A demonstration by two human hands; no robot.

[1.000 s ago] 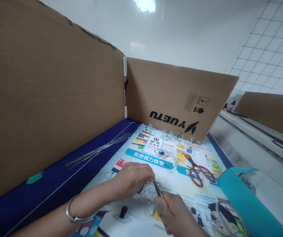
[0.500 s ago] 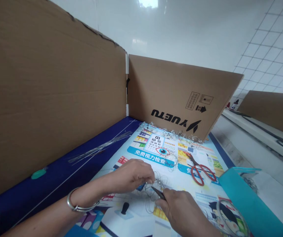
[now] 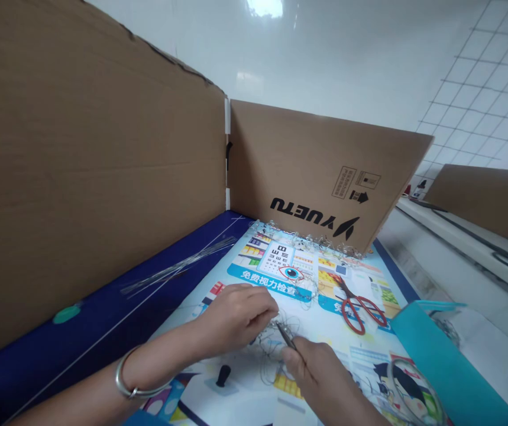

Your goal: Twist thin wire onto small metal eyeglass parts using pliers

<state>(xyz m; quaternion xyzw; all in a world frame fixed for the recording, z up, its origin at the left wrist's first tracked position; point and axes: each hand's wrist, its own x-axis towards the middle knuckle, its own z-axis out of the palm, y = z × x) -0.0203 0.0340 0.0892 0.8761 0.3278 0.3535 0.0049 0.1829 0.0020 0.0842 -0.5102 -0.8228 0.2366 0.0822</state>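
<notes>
My left hand (image 3: 240, 315), with a silver bangle on its wrist, is closed in a pinch at the edge of a tangle of thin wire (image 3: 287, 327). The bit between its fingertips is mostly hidden. My right hand (image 3: 318, 373) is wrapped round a pair of narrow-jawed pliers (image 3: 285, 335), the handles covered by the palm. The dark tip of the pliers points up and left into the wire, close to my left fingertips. Loose loops of wire hang below, over the printed sheet (image 3: 236, 408).
Red-handled scissors (image 3: 363, 313) lie right of the wire. Beyond them stands a turquoise box (image 3: 453, 361), with a clear round container (image 3: 416, 390) nearby. Straight wires (image 3: 178, 266) lie on the blue cloth at left. Wire scraps (image 3: 307, 239) line the foot of the cardboard panel (image 3: 316, 160).
The pliers have moved up slightly, bringing their tip nearer my left fingertips. My left hand has turned a little, and the blue patch under it is now mostly covered.
</notes>
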